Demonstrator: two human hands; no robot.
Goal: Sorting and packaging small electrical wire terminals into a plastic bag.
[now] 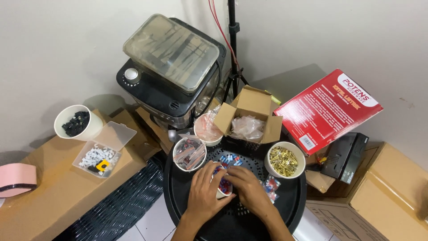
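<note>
At the far left, a white cup [78,122] holds small black parts and stands on a brown cardboard box [53,187]. Just right of it lies a clear plastic compartment case [99,156], lid open, with white pieces and one yellow-black piece inside. A black appliance [171,80] with a translucent lid stands behind, against the wall.

The work surface is a round black perforated tray [196,223], matte and rigid. On its far left rim stands a white cup of small clear bags [189,153].

The left hand [206,193] and the right hand [248,189] meet at tray centre around a small white cup [223,184] filled with red and blue connectors. Both hands touch the cup: the left cradles its left wall with curled fingers, the right covers its right side, fingertips over the rim. Whether the right fingers pinch a piece cannot be told. The cup stands upright between the two hands, equally near to each.

Loose red and blue connectors [230,159] lie just beyond the cup; more [272,184] lie at the right hand's right. An open cardboard carton [249,117] of clear bags stands farther back. Right of it, a white bowl [285,160] holds shiny brass terminals. A red flat box [327,109] leans at far right.
</note>
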